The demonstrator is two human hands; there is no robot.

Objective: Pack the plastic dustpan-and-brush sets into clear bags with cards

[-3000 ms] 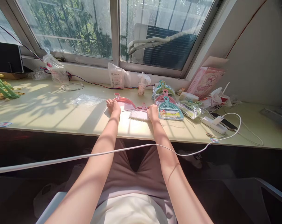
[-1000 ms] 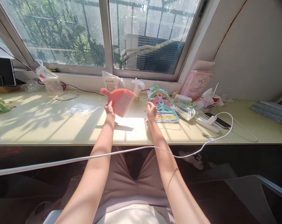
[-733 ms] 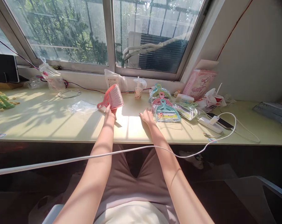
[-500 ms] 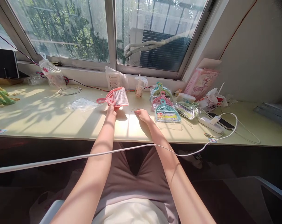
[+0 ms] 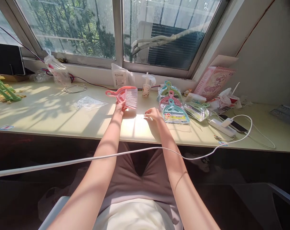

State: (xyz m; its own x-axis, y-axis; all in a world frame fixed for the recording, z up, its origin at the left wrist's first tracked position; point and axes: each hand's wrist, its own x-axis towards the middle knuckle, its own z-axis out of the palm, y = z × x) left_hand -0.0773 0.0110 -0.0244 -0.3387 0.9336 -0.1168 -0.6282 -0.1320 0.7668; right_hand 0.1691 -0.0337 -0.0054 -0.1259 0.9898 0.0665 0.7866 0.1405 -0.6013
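Note:
My left hand (image 5: 120,107) is wrapped round a pink dustpan and brush set (image 5: 122,94), raised a little over the table, its handle toward the left and pale bristles toward the right. To its right, my right hand (image 5: 152,113) is low over the sunlit tabletop with its fingers drawn together; anything between the fingertips is too small to make out. Beside it lie wrapped dustpan sets, a blue one (image 5: 175,111) in front and a pink one (image 5: 171,98) behind. A clear plastic wrapper (image 5: 89,103) rests to the left of my left hand.
A drink cup (image 5: 146,89) and a plastic-wrapped packet (image 5: 119,76) stand by the window. Further right are a green wrapped set (image 5: 197,110), a power strip (image 5: 222,127), a phone and a pink box (image 5: 215,82). A white cable (image 5: 135,151) crosses above my forearms.
The view has shifted slightly. My left hand has tilted the pink set so its bristles face more to the right. My right hand has lifted slightly, fingers still together.

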